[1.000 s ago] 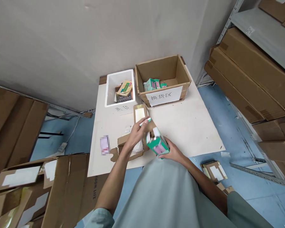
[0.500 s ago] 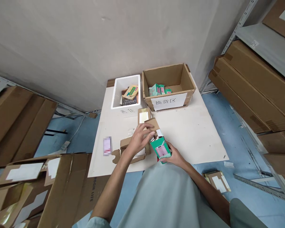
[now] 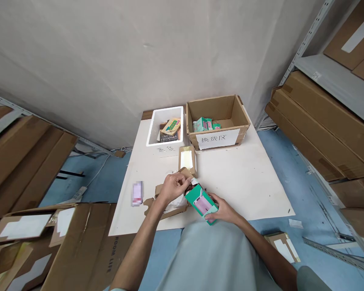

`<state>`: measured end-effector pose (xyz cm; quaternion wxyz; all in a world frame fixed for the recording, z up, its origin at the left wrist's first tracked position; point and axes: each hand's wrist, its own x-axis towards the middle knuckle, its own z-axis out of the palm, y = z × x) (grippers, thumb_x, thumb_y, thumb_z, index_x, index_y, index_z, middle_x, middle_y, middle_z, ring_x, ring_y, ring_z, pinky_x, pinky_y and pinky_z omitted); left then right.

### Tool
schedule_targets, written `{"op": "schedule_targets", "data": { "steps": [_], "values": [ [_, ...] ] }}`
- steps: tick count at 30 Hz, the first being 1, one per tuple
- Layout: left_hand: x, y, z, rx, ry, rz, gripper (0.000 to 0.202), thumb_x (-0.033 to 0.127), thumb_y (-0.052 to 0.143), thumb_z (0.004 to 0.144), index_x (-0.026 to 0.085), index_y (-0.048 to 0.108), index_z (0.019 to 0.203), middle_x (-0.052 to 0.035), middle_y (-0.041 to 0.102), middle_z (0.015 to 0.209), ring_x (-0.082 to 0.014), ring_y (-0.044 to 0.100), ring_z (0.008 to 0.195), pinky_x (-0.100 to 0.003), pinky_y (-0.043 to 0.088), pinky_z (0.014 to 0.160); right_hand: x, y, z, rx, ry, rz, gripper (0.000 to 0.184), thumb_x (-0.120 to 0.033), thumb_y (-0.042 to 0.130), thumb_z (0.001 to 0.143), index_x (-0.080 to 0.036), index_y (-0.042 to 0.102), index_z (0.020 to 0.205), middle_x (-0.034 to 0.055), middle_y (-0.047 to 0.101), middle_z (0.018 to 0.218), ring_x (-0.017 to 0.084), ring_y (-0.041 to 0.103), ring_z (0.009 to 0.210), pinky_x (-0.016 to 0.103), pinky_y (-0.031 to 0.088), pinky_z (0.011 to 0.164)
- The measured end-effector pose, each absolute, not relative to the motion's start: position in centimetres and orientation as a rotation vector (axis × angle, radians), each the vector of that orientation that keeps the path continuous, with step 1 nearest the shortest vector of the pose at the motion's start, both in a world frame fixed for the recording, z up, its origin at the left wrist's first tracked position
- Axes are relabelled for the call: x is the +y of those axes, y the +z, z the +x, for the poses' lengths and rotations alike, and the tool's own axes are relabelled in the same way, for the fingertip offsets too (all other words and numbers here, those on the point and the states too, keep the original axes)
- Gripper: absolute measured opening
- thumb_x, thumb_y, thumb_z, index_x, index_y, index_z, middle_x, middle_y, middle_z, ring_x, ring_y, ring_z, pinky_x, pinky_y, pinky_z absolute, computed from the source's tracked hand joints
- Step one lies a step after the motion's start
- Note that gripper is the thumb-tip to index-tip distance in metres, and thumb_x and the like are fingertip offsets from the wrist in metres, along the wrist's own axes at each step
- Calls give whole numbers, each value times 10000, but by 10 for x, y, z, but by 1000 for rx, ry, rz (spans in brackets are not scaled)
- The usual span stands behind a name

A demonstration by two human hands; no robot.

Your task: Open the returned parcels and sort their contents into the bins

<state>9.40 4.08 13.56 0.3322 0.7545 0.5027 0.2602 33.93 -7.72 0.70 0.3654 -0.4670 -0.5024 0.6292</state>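
A green box (image 3: pixel 202 203) with a pink picture on its side is tilted over the table's near edge, its upper end open and a brown flap (image 3: pixel 186 173) standing up there. My right hand (image 3: pixel 223 209) wraps round its lower right side. At the open end, my left hand (image 3: pixel 174 188) has its fingers pinched together; what is between the fingertips, if anything, is hidden. Under and beside my left hand lies an opened brown carton (image 3: pixel 170 213) with white material in it. Just behind the green box stands a small taped brown carton (image 3: pixel 183 161) with a white label.
On the white table (image 3: pixel 245 182), a white foam box (image 3: pixel 149 133) holds books, and beside it a labelled cardboard box (image 3: pixel 242 121) holds green packs. A blurred pinkish item (image 3: pixel 137 194) lies at left. Large cartons (image 3: pixel 91 242) and shelves flank the table; another carton (image 3: pixel 282 246) is on the floor.
The green box has tipped further left, and its open end has come lower. My left fingers have moved from over the flap to a pinch at the opening. The view has shifted slightly.
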Motion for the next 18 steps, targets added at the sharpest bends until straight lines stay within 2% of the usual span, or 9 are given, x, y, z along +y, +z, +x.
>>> {"op": "schedule_targets", "data": {
  "steps": [5,8,10,12,15,18],
  "values": [
    [33,135,84,1319,742,1647,539,553,760,926,240,536,549,-44,724,674,-256,740,805,-319,529,706,-74,17,339,-1255,1772,-1092,917,-553,1035,617,-374,687,1447,69,773,1390,423,714,1331,592,567,1157],
    [30,140,80,1262,680,1498,545,560,808,889,235,524,556,-72,765,762,-305,777,944,-320,542,705,-73,21,339,-1264,1810,-1068,866,-578,1022,643,-398,707,1430,50,783,1360,417,723,1313,595,580,1146],
    [29,144,79,1183,624,1432,502,538,836,873,231,560,588,-105,804,882,-324,775,1022,-329,559,733,-72,23,340,-1290,1847,-1051,873,-592,1017,655,-379,707,1443,52,783,1358,410,726,1303,595,583,1142],
    [30,148,79,1101,595,1403,403,510,863,859,226,654,664,-131,813,970,-325,767,1068,-329,571,764,-71,25,341,-1311,1877,-1041,895,-617,1006,663,-314,707,1450,72,787,1343,396,733,1275,580,591,1124],
    [32,147,77,1055,632,1403,318,493,897,835,210,761,786,-134,791,1062,-263,757,930,-291,555,687,-69,29,345,-1321,1896,-1031,929,-637,990,688,-220,693,1463,104,789,1331,366,741,1233,534,602,1090],
    [34,137,74,1100,683,1379,379,510,941,783,195,735,738,-72,742,904,-161,646,668,-257,503,571,-65,33,352,-1342,1887,-1051,946,-610,998,704,-212,674,1498,114,765,1403,354,730,1256,503,589,1104]
  ]
}}
